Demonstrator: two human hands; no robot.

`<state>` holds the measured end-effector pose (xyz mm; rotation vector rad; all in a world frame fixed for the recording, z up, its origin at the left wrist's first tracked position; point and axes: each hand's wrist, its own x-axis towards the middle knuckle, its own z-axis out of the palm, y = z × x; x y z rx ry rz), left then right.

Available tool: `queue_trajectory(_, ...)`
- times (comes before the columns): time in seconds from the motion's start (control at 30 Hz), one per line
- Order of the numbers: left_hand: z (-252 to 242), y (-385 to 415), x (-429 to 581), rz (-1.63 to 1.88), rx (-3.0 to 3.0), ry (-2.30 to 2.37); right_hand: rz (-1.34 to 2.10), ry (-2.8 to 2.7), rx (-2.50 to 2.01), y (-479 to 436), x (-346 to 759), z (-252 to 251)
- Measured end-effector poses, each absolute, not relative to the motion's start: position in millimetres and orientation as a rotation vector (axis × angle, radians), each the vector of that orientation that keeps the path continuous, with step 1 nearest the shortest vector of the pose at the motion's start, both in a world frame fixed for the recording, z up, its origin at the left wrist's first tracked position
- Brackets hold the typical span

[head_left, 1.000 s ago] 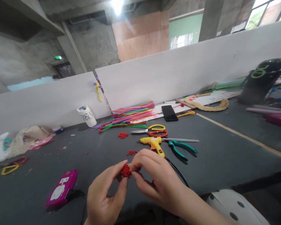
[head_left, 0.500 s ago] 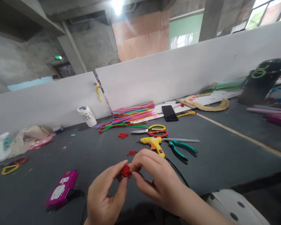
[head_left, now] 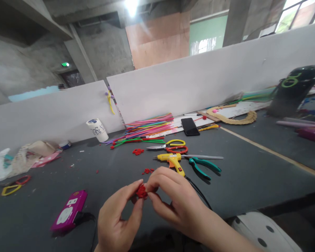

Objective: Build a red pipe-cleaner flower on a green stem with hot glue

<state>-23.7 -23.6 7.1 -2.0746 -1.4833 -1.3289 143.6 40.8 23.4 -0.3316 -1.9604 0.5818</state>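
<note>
Between the thumb and fingers of my left hand (head_left: 120, 213) is a small fuzzy red ball (head_left: 141, 191), like a pompom made of little red pieces. My right hand (head_left: 170, 199) pinches at the ball's right side; its fingertips touch it, and whether they hold a separate small piece is hidden. Just beyond my hands lies a scatter of tiny red pieces (head_left: 148, 171), with a larger red heap (head_left: 138, 151) farther back. A yellow hot glue gun (head_left: 170, 158) rests on the table behind my right hand.
Scissors (head_left: 170, 146) and green-handled pliers (head_left: 204, 166) lie by the glue gun. Behind them are colourful pipe cleaners (head_left: 149, 126), a phone (head_left: 190, 126) and a white cup (head_left: 97, 130). At left sits a purple power strip (head_left: 69, 211) with a cord, and another pair of scissors (head_left: 15, 185).
</note>
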Motion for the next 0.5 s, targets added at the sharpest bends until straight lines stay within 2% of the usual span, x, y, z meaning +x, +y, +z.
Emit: queue_trajectory(0.5,6.9,-22.6,-22.9,-1.336,-2.089,-1.483,0.574,-1.965,-0.335,40.9,144.3,24.6)
